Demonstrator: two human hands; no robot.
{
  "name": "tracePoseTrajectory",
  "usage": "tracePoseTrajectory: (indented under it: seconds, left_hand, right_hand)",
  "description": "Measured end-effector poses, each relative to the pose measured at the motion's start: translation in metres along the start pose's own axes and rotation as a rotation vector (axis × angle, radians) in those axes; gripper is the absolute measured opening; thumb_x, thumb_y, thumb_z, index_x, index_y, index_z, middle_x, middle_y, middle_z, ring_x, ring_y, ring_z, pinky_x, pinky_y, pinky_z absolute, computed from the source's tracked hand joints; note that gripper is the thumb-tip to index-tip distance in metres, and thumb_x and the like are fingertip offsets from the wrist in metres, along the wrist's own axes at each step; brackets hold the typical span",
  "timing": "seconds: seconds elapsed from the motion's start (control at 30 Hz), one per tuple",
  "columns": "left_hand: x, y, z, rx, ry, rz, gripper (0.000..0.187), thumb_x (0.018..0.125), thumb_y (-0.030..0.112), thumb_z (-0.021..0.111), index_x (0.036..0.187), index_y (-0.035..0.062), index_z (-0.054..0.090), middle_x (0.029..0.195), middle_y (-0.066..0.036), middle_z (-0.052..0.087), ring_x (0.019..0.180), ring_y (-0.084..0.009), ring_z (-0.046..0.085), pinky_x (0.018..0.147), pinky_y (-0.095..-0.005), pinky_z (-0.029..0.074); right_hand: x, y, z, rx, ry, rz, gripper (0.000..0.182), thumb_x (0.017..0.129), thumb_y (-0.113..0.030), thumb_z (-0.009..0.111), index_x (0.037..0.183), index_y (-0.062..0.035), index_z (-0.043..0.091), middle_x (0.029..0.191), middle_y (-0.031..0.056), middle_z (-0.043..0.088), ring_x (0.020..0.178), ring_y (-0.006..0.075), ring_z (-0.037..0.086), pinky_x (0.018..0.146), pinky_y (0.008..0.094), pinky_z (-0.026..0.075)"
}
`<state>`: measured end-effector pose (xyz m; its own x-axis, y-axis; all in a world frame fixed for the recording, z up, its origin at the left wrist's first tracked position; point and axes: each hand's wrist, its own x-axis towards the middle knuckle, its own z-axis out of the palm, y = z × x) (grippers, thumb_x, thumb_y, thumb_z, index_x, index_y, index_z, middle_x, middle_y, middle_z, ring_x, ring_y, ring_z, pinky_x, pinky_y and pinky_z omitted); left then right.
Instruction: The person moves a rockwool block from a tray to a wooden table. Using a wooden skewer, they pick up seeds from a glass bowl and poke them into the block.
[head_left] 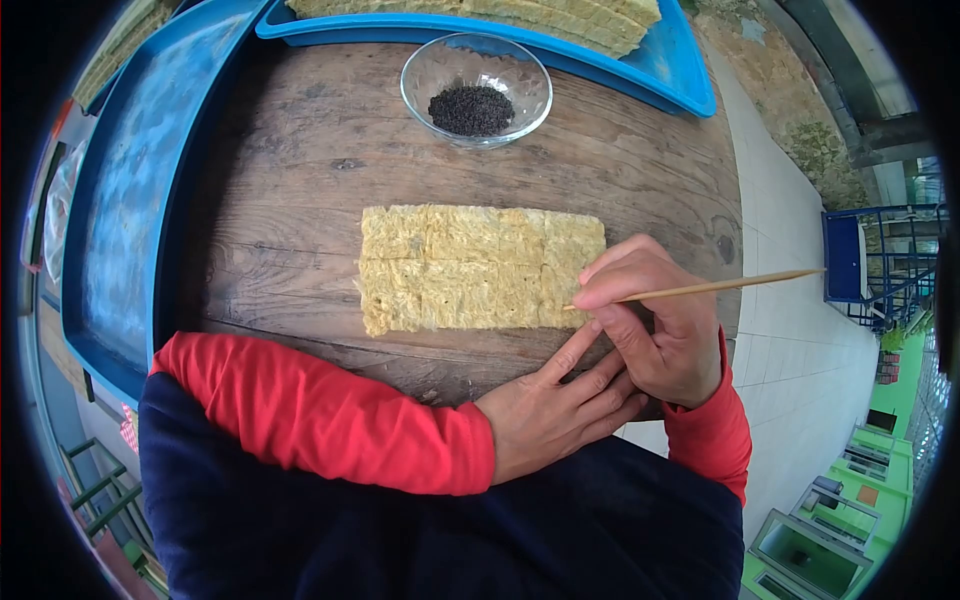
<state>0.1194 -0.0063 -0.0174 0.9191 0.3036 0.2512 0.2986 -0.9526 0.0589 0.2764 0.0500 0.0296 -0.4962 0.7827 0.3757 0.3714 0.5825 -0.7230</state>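
Note:
A yellowish rockwool slab [480,268], scored into squares with small holes in some, lies flat on the wooden table. My right hand [665,330] pinches a thin wooden skewer [725,285] by thumb and fingers near its lower end. The skewer's tip meets the slab's right part, close to the lower right corner, and its other end points off to the right. Below that corner rests my left hand [562,412], fingers stretched out towards the right hand, the index finger reaching the slab's lower edge. It holds nothing. Some of its fingertips are hidden beneath the right hand.
Beyond the slab stands a clear glass bowl [530,108] with small black grains [472,110]. A blue tray [690,85] holding more rockwool is at the far edge. Another blue tray [120,200] runs along the left. The wooden table [290,180] ends at the right, above a tiled floor [790,300].

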Motion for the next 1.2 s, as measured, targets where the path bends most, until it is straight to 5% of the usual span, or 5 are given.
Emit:
tracePoseTrajectory:
  seconds: [1.2]
  left_hand:
    - [-0.0003, -0.0002, 0.0014, 0.004, 0.006, 0.010, 0.055, 0.086, 0.031, 0.045, 0.140, 0.0184, 0.041, 0.130, -0.005, 0.047, 0.124, -0.0253, 0.042, 0.110, -0.0632, 0.021]
  right_hand:
    - [0.0005, -0.0017, -0.0006, -0.111, -0.081, -0.010, 0.010, 0.079, -0.002, 0.064, 0.088, -0.0052, 0.065, 0.082, 0.0060, 0.063, 0.073, 0.0263, 0.057, 0.067, 0.0353, 0.046]
